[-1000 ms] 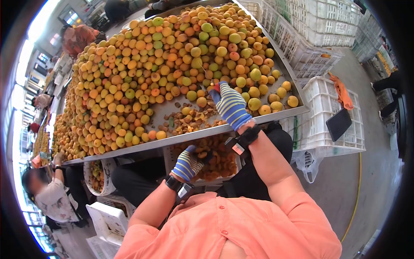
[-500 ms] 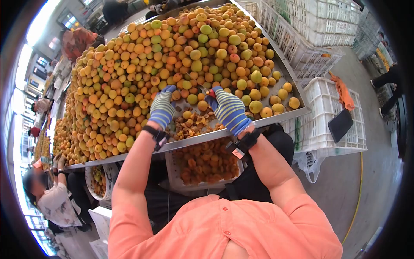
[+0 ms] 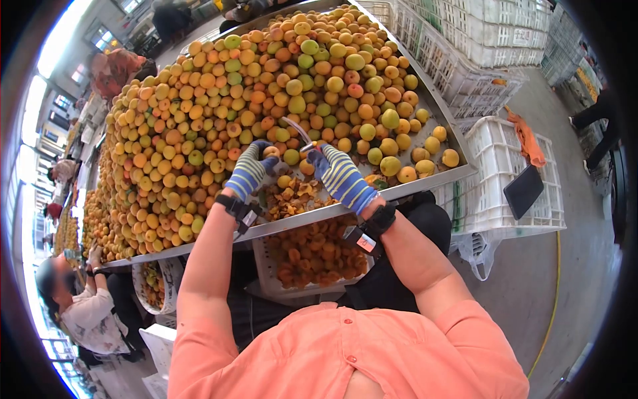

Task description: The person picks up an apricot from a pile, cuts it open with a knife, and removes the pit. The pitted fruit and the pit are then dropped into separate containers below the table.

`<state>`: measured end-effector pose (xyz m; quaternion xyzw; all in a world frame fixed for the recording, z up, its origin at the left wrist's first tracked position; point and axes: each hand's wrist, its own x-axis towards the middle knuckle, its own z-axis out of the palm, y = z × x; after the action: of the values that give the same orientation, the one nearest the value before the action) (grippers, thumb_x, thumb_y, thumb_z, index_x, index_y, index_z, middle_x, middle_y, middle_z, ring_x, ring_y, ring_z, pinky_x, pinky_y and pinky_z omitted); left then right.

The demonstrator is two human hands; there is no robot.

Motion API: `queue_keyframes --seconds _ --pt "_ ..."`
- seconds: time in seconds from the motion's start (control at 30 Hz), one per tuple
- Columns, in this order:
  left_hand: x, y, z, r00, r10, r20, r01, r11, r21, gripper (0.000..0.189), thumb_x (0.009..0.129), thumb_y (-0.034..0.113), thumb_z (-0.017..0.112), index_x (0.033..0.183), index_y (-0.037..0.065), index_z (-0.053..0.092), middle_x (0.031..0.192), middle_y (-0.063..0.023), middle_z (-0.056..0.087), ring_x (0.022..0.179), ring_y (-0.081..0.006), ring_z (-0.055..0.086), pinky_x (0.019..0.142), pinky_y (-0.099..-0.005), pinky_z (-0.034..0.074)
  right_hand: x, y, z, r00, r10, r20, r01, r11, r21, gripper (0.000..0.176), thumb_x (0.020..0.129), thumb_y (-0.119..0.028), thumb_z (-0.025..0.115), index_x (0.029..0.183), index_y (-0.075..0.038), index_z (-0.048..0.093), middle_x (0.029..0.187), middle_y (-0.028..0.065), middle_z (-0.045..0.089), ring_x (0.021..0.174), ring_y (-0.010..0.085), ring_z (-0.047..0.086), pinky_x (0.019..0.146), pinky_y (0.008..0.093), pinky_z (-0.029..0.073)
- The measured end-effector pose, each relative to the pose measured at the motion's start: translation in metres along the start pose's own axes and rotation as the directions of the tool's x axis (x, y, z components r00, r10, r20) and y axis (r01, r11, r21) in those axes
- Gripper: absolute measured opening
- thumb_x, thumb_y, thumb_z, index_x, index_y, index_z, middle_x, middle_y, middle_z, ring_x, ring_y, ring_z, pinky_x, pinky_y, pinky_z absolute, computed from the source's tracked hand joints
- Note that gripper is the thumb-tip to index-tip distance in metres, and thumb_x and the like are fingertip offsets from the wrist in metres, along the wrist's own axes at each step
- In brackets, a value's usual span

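Note:
In a striped blue and yellow glove, my left hand (image 3: 251, 166) closes round an apricot (image 3: 270, 152) at the front of the metal table. My right hand (image 3: 334, 171), gloved the same way, grips a knife (image 3: 297, 130) with a thin curved blade pointing up and left over the fruit. Both hands are close together, with the blade a little apart from the apricot. Between and below them lie cut apricot scraps (image 3: 292, 197) on the tray surface. A large heap of apricots (image 3: 193, 133), yellow to orange with some green, spreads behind and to the left.
Under the table edge (image 3: 306, 218) a white crate (image 3: 269, 279) holds apricot pieces. White crates (image 3: 488, 40) are stacked at right; a nearer one (image 3: 512, 146) carries an orange cloth (image 3: 527, 138) and dark tablet-like object (image 3: 525, 193). Another person (image 3: 86, 306) works at left beside a white bucket (image 3: 163, 307).
The knife's curved blade now shows clearly, raised above the fruit. My right hand has shifted slightly left and down, and an apricot is now visible in my left hand.

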<state>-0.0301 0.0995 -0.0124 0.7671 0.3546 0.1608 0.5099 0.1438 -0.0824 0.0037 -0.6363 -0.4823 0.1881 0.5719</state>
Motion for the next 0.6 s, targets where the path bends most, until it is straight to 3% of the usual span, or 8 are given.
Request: queue_keyframes --seconds 0.07,0.1,0.17,0.2,0.23,0.3,0.4,0.6 --pt "-0.030 0.039 0.006 0.990 -0.097 0.098 0.130 0.888 -0.440 0.046 0.084 0.025 0.070 0.122 0.006 0.052 0.097 -0.0079 0.063 0.082 -0.0142 0.061 0.070 -0.0254 0.053 -0.005 0.004 0.009 0.998 0.045 0.051 -0.055 0.974 0.219 0.029 0.093 -0.026 0.056 0.091 0.002 0.057 0.067 0.0186 0.060 0.058 0.0294 0.058 0.052 0.0376 0.043" --pt "-0.042 0.049 0.013 0.994 -0.069 0.088 0.105 0.858 -0.503 0.052 0.086 0.027 0.067 0.130 0.007 0.047 0.095 -0.0061 0.063 0.076 -0.0122 0.059 0.065 -0.0247 0.052 -0.007 0.009 0.018 1.000 -0.027 0.003 0.026 0.964 0.266 0.027 0.094 -0.023 0.054 0.091 0.003 0.057 0.066 0.0133 0.059 0.055 0.0204 0.054 0.050 0.0329 0.041" --pt "-0.059 0.052 0.025 0.994 0.010 0.112 0.072 0.705 -0.705 0.054 0.089 0.036 0.062 0.130 0.005 0.047 0.090 -0.0048 0.061 0.069 -0.0110 0.057 0.059 -0.0235 0.049 -0.012 -0.005 0.010 0.979 -0.206 -0.015 0.205 0.967 0.151 0.026 0.095 -0.022 0.054 0.092 0.004 0.058 0.067 0.0115 0.059 0.055 0.0180 0.052 0.050 0.0323 0.041" --pt "-0.067 0.058 0.033 0.994 0.009 0.112 0.085 0.586 -0.806 0.052 0.090 0.039 0.059 0.128 0.005 0.049 0.089 -0.0047 0.060 0.068 -0.0106 0.056 0.057 -0.0235 0.048 -0.012 -0.008 0.012 0.995 -0.087 0.042 0.073 0.961 0.268 0.026 0.095 -0.022 0.053 0.093 0.004 0.058 0.066 0.0108 0.058 0.055 0.0169 0.051 0.050 0.0317 0.040" --pt "-0.071 0.060 0.036 0.992 0.034 0.122 0.081 0.571 -0.817 0.051 0.090 0.041 0.058 0.125 0.004 0.050 0.089 -0.0050 0.060 0.070 -0.0110 0.056 0.058 -0.0234 0.048 -0.012 -0.012 0.014 0.995 0.033 0.098 -0.067 0.926 0.371 0.026 0.095 -0.021 0.053 0.094 0.004 0.058 0.066 0.0101 0.057 0.056 0.0159 0.050 0.051 0.0311 0.040" --pt "-0.077 0.061 0.042 0.986 0.081 0.143 0.077 0.539 -0.839 0.051 0.091 0.046 0.056 0.120 0.004 0.053 0.090 -0.0057 0.060 0.073 -0.0116 0.057 0.061 -0.0232 0.049 -0.017 -0.027 0.004 0.991 -0.021 0.133 -0.021 0.952 0.305 0.026 0.096 -0.022 0.052 0.094 0.004 0.059 0.066 0.0105 0.057 0.056 0.0157 0.049 0.052 0.0306 0.041" --pt "-0.082 0.067 0.065 0.975 -0.208 -0.073 0.038 0.485 -0.873 0.049 0.090 0.048 0.056 0.112 0.004 0.055 0.092 -0.0067 0.060 0.076 -0.0137 0.059 0.065 -0.0239 0.051 -0.019 -0.035 0.000 0.982 -0.015 0.186 -0.036 0.962 0.269 0.029 0.096 -0.024 0.051 0.093 0.004 0.059 0.070 0.0148 0.060 0.060 0.0212 0.054 0.055 0.0330 0.043" --pt "-0.080 0.065 0.073 0.990 -0.140 -0.021 0.061 0.553 -0.831 0.052 0.089 0.051 0.055 0.109 0.004 0.054 0.103 -0.0103 0.061 0.092 -0.0192 0.063 0.082 -0.0300 0.054 -0.021 -0.032 -0.002 0.985 -0.035 0.170 -0.004 0.975 0.224 0.033 0.094 -0.029 0.052 0.092 0.004 0.059 0.075 0.0225 0.062 0.070 0.0368 0.061 0.059 0.0412 0.045"
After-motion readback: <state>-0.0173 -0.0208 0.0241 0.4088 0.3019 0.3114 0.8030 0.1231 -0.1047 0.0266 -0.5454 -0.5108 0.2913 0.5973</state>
